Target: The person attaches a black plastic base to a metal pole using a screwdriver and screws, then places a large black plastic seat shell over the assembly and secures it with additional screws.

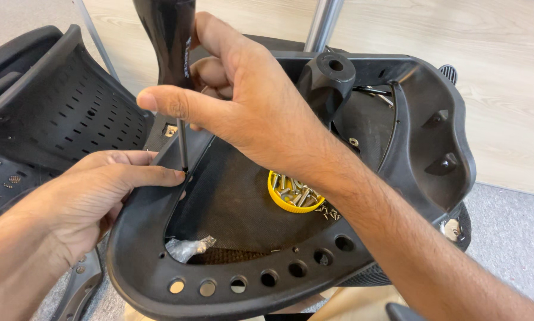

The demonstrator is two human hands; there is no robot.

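My right hand (249, 101) grips the black handle of a screwdriver (170, 41), held upright. Its thin shaft (183, 145) runs down to the left rim of an upturned black chair seat frame (177, 285). My left hand (94, 196) rests on that rim, fingertips beside the shaft's tip, steadying it. Inside the seat, on the dark mesh (231, 202), lies a yellow lid (282, 205) filled with several silver screws. A few loose screws lie next to it.
A black perforated chair back (58, 113) lies to the left. A small clear plastic bag (186, 246) sits in the seat near the front rim, which has a row of round holes. A metal pole (323, 24) rises behind. Pale wood flooring and grey carpet surround.
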